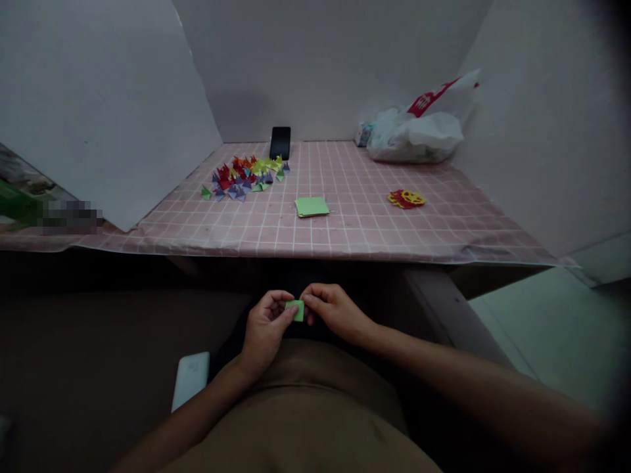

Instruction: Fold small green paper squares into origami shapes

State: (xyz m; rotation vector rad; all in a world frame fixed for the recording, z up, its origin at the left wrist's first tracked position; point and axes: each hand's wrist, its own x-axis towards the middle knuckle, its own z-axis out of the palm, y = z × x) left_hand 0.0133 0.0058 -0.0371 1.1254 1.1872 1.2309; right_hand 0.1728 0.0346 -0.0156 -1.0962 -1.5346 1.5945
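Below the table's front edge, over my lap, both hands pinch a small folded green paper (296, 309). My left hand (265, 328) grips its left side with curled fingers. My right hand (331, 311) pinches its right edge with fingertips pressed together. On the pink checked tablecloth (345, 226) lies a stack of green paper squares (312, 206). A pile of several small folded paper pieces in red, purple, yellow and green (244, 176) sits at the back left.
A black phone (280, 142) leans on the back wall. A white plastic bag (419, 131) lies back right. Red and yellow paper cut-outs (406, 198) lie on the right. White boards wall the table. A white object (191, 378) rests by my left forearm.
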